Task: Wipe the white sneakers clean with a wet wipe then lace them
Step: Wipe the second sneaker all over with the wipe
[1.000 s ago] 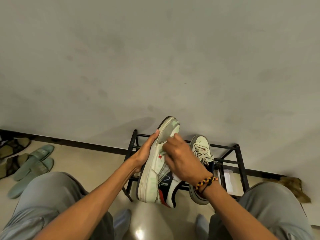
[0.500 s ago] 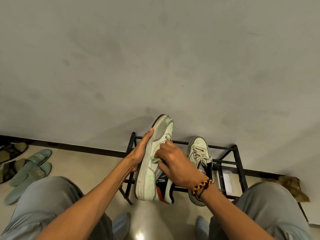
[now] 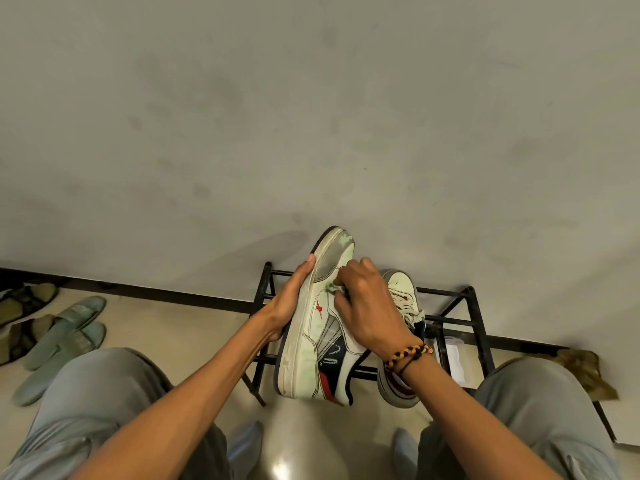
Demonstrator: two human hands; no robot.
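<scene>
The white sneaker (image 3: 320,327) is held in the air in front of the person, above the floor (image 3: 180,327) and before a black metal shoe rack (image 3: 450,306). Its long axis runs away from the person, the toe pointing up and forward to the wall (image 3: 311,116) and the heel down toward the knees; it is turned on its side, so that the sole faces left and the outer side faces the camera. The left hand (image 3: 287,306) supports it from the sole side, the fingers straight along the sole edge and the thumb lying up along the rim. The right hand (image 3: 367,306) lies over the upper, its fingers curled and pinching a small crumpled wet wipe (image 3: 331,289) against the side near the toe. The sneaker is white with a grey toe patch, a small red mark, grey stripes, a dark blue panel and a red part at the heel; greenish stains show on the side. A second white sneaker (image 3: 401,296), with laces, lies on the rack just behind the right hand. The right wrist has a braided bracelet (image 3: 408,355). The floor is pale and shiny, the wall is grey with stains, and green slippers (image 3: 65,327) lie at the far left.
</scene>
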